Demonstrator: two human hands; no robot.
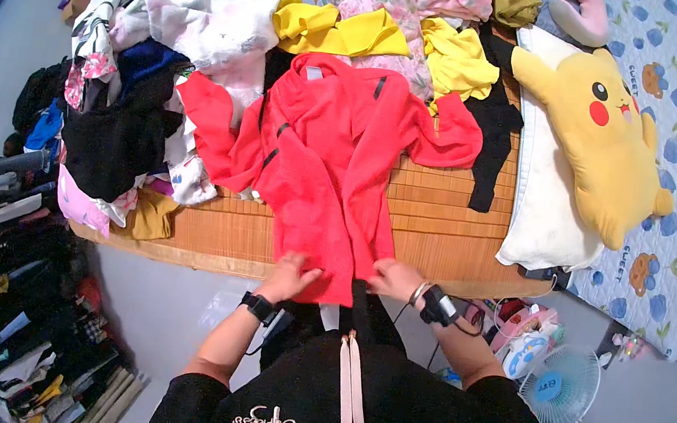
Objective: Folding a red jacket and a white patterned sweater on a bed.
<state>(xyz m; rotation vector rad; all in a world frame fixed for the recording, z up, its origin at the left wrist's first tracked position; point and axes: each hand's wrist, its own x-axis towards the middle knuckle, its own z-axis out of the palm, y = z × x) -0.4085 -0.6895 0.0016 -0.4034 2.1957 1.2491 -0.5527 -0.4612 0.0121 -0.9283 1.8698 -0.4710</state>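
Observation:
A red long-sleeved jacket (325, 170), open down the front, lies spread on a bamboo mat (441, 219). Its collar, with a pale label, points away from me and its lower hem drapes over the mat's near edge. Both sleeves are bent outwards, and short black strips mark the front. My left hand (291, 277) rests on the fabric near the left hem, its thumb apart; blur hides whether it grips. At the opposite front edge, the curled fingers of my right hand (397, 278) pinch the cloth.
Yellow garments (344, 30), a white fleecy item (204, 11) and black clothing (115, 141) are heaped around the jacket. To the right, a yellow plush toy (608, 139) lies on a white pillow (540, 207). A fan (560, 389) stands below; packed clothes (9, 295) line the left.

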